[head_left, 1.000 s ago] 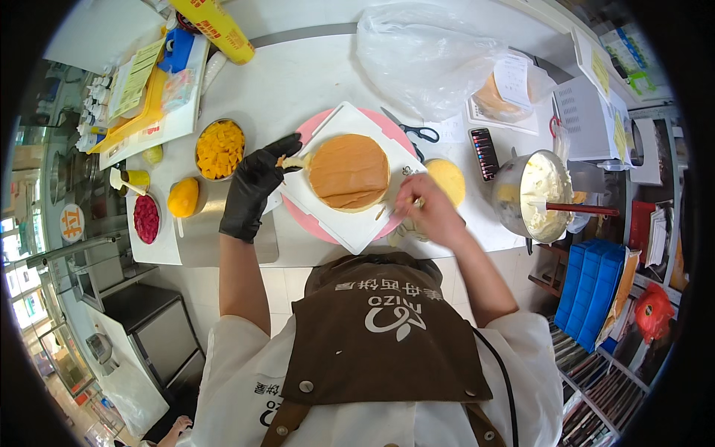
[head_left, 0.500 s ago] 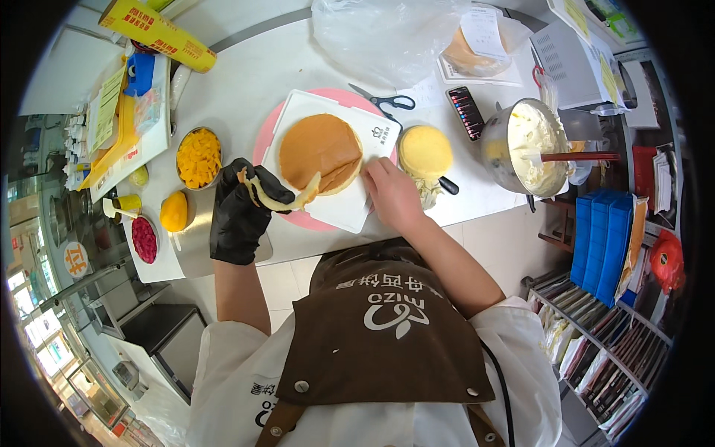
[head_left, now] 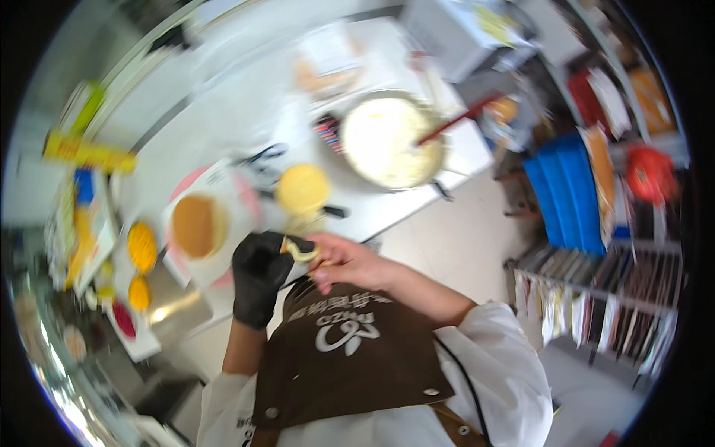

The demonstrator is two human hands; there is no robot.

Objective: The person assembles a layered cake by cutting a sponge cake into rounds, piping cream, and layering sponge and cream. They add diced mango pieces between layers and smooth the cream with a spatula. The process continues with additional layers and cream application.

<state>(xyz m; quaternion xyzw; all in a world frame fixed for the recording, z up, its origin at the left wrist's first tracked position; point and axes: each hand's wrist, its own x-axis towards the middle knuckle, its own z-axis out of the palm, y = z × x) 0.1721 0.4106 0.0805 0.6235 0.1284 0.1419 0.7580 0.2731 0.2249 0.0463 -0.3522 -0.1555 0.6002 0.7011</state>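
Although the picture is blurred by motion, the layout on the white counter point(head_left: 223, 104) reads well enough. Near its left edge sit a round dish of orange fruit pieces point(head_left: 141, 246) and a small red-filled dish point(head_left: 123, 319). Just right of them, on a white sheet over a pink board point(head_left: 242, 195), lies a round golden-brown crepe point(head_left: 195, 225), flat and bare, with nothing spread on it yet as far as I can tell. The left hand point(head_left: 258, 277), in a black glove, is curled at the counter's near edge, its fingertips closed on one end of a pale yellow strip point(head_left: 299, 251). The bare right hand point(head_left: 348, 262) meets it there, thumb and fingers pinching the other end, so both hands hold the strip together above the near edge, close to the apron. The strip looks thin, soft and curved, possibly a trimmed scrap; blur hides more. Beyond it sit a yellow round piece on a dark-handled pan point(head_left: 302, 189) and a metal bowl of cream point(head_left: 389, 140) toward the right edge, apparently still untouched by this work.
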